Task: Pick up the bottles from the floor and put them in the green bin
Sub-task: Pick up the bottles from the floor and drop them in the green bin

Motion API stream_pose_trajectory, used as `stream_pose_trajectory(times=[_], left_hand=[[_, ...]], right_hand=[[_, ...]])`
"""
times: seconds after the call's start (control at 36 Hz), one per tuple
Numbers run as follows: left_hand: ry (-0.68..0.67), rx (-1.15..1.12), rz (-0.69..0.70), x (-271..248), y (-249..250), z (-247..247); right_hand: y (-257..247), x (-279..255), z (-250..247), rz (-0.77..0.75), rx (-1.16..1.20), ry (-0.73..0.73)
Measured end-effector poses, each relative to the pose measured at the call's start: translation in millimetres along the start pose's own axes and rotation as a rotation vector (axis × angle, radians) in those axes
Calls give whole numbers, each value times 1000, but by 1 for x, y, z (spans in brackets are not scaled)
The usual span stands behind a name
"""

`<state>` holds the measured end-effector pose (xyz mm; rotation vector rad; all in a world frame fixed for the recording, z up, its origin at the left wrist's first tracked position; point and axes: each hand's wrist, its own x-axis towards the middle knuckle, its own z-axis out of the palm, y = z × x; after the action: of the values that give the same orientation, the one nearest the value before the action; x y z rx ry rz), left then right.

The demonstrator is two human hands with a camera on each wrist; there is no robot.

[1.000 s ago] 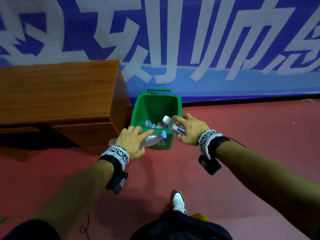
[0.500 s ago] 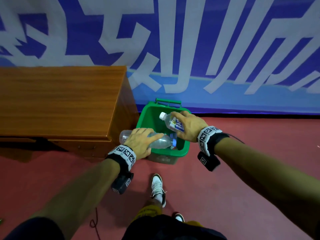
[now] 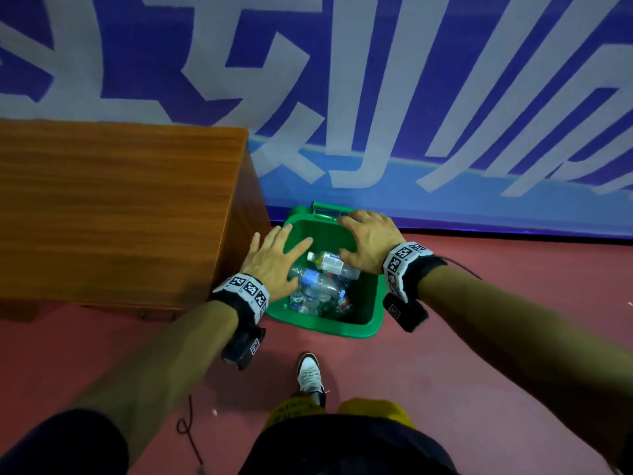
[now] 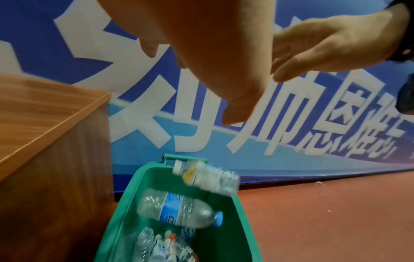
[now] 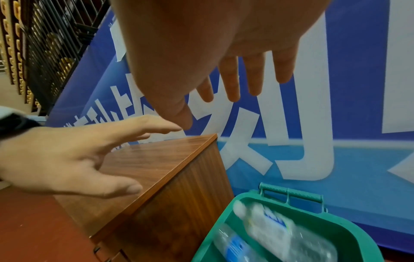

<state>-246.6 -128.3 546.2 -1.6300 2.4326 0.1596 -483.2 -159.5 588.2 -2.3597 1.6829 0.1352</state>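
Both hands hang spread and empty over the green bin (image 3: 363, 323), left hand (image 3: 270, 260) at 9 o'clock of its mouth, right hand (image 3: 368, 241) at 1 o'clock. Two bottles (image 4: 179, 209) are dropping inside; keep palms clear so neither bounces out

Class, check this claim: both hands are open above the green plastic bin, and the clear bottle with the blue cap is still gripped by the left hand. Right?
Wrong on the grip. The left wrist view shows the clear bottle with the blue cap dropping free into the green plastic bin; the left hand and right hand are open.
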Motion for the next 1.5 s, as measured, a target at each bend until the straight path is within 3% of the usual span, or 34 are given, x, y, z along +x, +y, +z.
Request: stream_pose_trajectory(times=[0.28, 0.44, 0.72, 1.0, 1.28, 1.5], left_hand=[[-5, -148, -386, -99, -4, 29], [44, -309, -720, -203, 46, 41], [23, -365, -1061, -370, 142, 78], [55, -436, -1320, -546, 223, 123], [34, -515, -1552, -776, 326, 185], [-11, -674, -1850, -946, 393, 227]], right_hand=[[-42, -17, 18, -247, -29, -63], [-85, -73, 43, -497, -28, -154], [-163, -180, 92, -757, -53, -318], [-287, -324, 131, -1023, -49, -361], [-405, -510, 201, -1300, -260, -392], [-473, -642, 234, -1402, -143, -459]])
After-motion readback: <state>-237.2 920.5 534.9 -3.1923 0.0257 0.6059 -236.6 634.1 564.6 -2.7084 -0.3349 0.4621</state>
